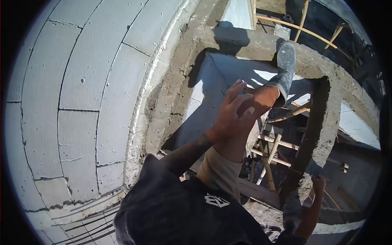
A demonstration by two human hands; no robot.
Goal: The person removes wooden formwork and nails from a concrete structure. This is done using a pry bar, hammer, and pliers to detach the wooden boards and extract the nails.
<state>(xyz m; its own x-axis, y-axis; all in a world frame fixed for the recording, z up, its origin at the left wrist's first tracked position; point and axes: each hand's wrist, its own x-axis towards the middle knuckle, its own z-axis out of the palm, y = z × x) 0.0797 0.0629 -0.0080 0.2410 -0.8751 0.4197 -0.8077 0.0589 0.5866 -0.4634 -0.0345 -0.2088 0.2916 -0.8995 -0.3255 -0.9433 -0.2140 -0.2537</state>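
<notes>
My left hand [233,112] is over my bare lower leg [261,102], fingers loosely apart with nothing visible in them. That leg's grey rubber boot [286,59] stands on a rough concrete beam [304,55]. At lower right, my right hand [318,187] is closed beside the top of another concrete beam [326,139]. A flat grey shape like a trowel blade [313,168] shows just beyond its fingers; the handle is hidden. Dark, wet-looking mortar [316,110] coats the beam's inner side.
Wall panels of light grey blocks [81,77] fill the left. Bamboo poles [271,157] cross the deep opening between the beams, with pale sheets [220,73] below the upper beam. More bamboo poles [302,28] stand at top right. Thin dark bars [87,228] lie at lower left.
</notes>
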